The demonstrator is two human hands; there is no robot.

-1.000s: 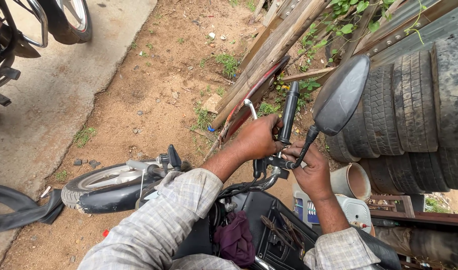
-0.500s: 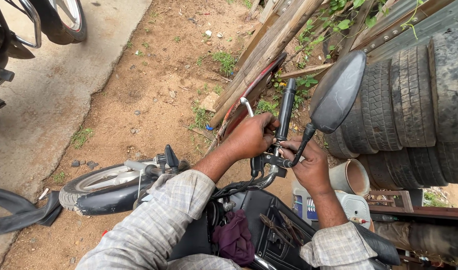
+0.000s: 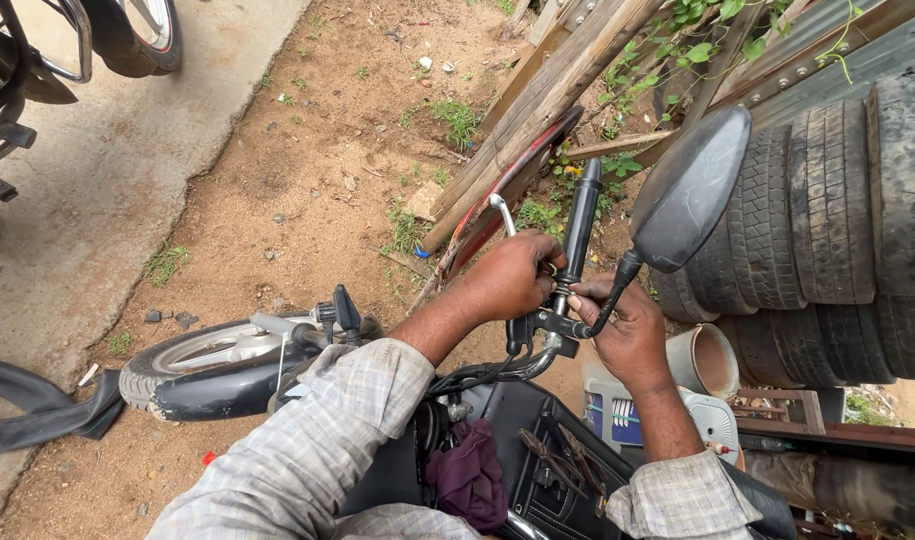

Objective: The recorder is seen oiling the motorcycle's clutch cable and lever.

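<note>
I'm looking down over both forearms at a motorcycle handlebar, and my left hand (image 3: 512, 278) is wrapped over the bar just inboard of the black handlebar grip (image 3: 581, 222), fingers curled shut around the switch-and-lever cluster, which looks like a bracing hold that keeps the bar from twisting. My right hand (image 3: 629, 330) sits just below it, thumb and fingers pinched closed at the base of the mirror stem (image 3: 613, 293), right where the stem meets the clamp, so I judge it is working that joint; whether a small tool is in the pinch I cannot tell. The black rear-view mirror (image 3: 689, 190) stands up on that stem, tilted away towards the stacked tyres (image 3: 827, 220) on the right. The silver brake lever (image 3: 501, 212) pokes out past my left knuckles. Below the hands a purple rag (image 3: 470, 478) lies on the bike's body beside some dark tools, within easy reach, and a white can (image 3: 703, 362) sits by the tyres. The front wheel (image 3: 192, 358) is turned out to the left over the dirt ground (image 3: 307, 150), with wooden planks (image 3: 547, 90) leaning ahead. Against half a second ago, very little differs: both hands keep the same grips, the mirror holds its angle, and only my view has drifted slightly.
</note>
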